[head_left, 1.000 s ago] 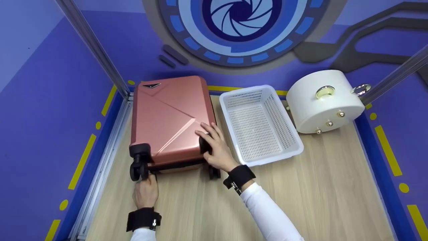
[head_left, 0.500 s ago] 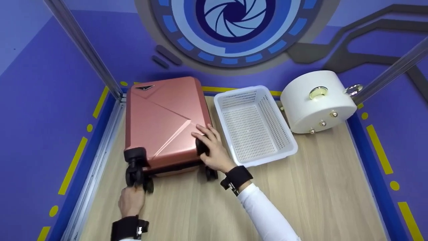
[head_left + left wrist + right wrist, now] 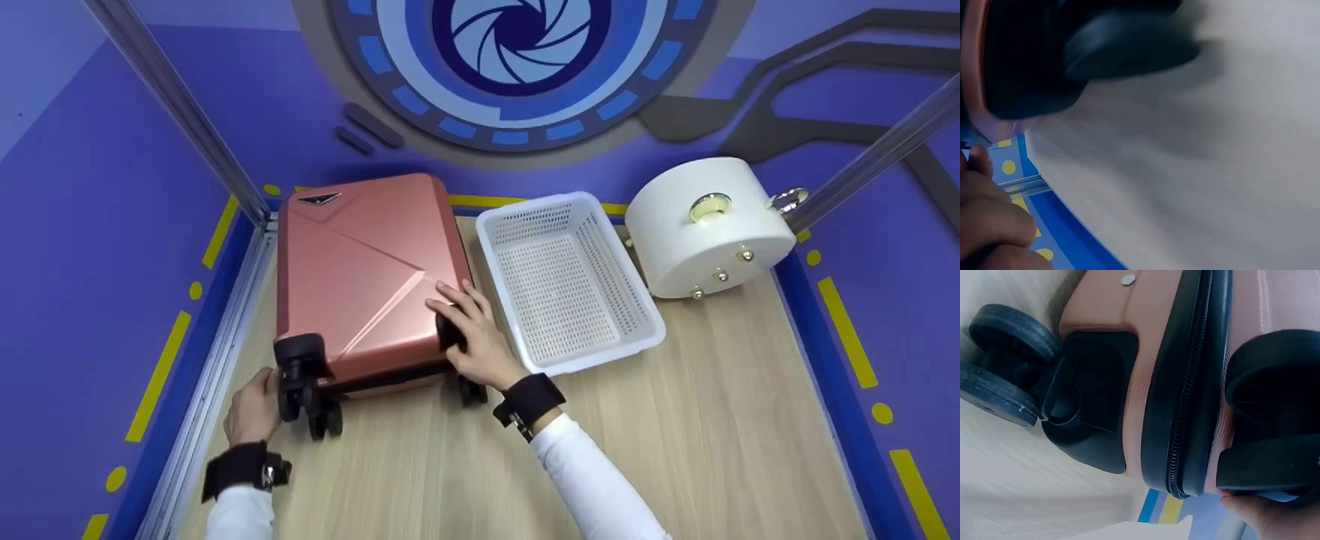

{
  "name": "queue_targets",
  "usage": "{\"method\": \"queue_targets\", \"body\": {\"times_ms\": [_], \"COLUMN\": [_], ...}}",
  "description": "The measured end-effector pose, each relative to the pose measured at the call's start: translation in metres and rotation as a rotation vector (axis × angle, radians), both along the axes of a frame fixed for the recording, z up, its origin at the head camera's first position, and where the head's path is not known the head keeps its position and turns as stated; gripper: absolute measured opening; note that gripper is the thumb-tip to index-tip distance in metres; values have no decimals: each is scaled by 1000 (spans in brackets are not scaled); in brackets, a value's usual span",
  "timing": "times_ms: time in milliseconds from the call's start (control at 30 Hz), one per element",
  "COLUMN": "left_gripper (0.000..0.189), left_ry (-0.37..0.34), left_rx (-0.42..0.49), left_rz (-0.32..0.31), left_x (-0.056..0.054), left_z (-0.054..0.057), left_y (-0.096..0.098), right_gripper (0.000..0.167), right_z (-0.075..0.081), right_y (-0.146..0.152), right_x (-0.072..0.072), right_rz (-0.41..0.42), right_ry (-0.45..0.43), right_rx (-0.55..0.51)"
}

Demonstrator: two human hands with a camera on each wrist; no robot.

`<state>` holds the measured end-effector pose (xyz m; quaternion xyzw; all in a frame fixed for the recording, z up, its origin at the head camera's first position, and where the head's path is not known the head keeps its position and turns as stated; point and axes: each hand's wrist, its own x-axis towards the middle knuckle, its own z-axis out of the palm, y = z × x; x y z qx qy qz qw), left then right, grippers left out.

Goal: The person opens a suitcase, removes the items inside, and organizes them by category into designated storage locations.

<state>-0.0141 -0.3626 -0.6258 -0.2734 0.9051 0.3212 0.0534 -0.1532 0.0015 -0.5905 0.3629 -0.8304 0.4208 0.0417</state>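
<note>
A pink hard-shell suitcase lies flat, its black wheels facing me. My left hand is beside the near-left corner, just outside the wheel. Its fingers are curled at the side seam; in the left wrist view a small dark tip, which looks like a zipper pull, shows by the fingertips. My right hand presses on the near-right corner, fingers spread over the shell and thumb low beside the wheel housing. A black zipper runs round the side between the two shells, visible in the right wrist view.
A white perforated plastic basket stands right of the suitcase. Farther right, a white round-sided case with gold studs and handles leans near the corner. Blue-purple walls and a metal rail bound the wooden floor.
My left hand has moved left from the suitcase's near side, past the corner wheels, to its left side. The right hand stays on its corner. The whole view has shifted slightly.
</note>
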Motion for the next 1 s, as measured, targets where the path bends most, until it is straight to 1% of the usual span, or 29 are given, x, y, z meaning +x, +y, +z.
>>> {"method": "queue_targets", "body": {"times_ms": [100, 167, 200, 267, 367, 467, 533, 600, 667, 733, 767, 800, 833, 900, 933, 967, 1000], "left_gripper": [44, 44, 43, 43, 41, 39, 41, 41, 40, 34, 30, 26, 23, 21, 22, 25, 30], "left_ry": [-28, -44, -50, -59, -59, -16, 30, 102, 198, 331, 411, 508, 606, 780, 847, 898, 926], "left_rx": [-6, -16, -24, -37, -48, -50, -44, -42, -52, -91, -122, -156, -196, -281, -317, -347, -368], "left_rz": [-33, -42, -48, -55, -67, -67, -31, 27, 80, 104, 95, 74, 39, -56, -115, -181, -246], "left_x": [-20, -29, -31, -31, -28, -25, -23, -21, -19, -16, -14, -12, -10, -6, -4, -3, -2], "left_z": [4, 5, 5, 5, 6, 12, 22, 36, 53, 69, 76, 82, 86, 92, 93, 93, 90], "left_y": [-10, -15, -18, -22, -26, -28, -26, -20, -10, 6, 15, 25, 35, 58, 70, 81, 92], "right_gripper": [83, 84, 84, 85, 85, 86, 86, 85, 86, 86, 86, 87, 87, 87, 87, 87, 87], "right_z": [0, 0, 0, -1, -4, -6, -7, -8, -8, -9, -10, -10, -10, -11, -11, -11, -10], "right_y": [0, -2, -3, -5, -7, -6, -5, -5, -4, -4, -4, -4, -4, -5, -5, -5, -6], "right_x": [1, 4, 6, 10, 19, 31, 39, 46, 52, 57, 58, 60, 61, 62, 63, 64, 64], "right_rz": [-21, -34, -41, -59, -95, -136, -156, -175, -193, -209, -216, -223, -229, -241, -246, -252, -259], "right_ry": [24, 31, 33, 46, 62, 84, 97, 116, 129, 140, 145, 150, 152, 161, 162, 159, 154], "right_rx": [-6, 6, 17, 32, 39, 22, 13, 4, -5, -15, -21, -26, -30, -33, -34, -38, -39]}}
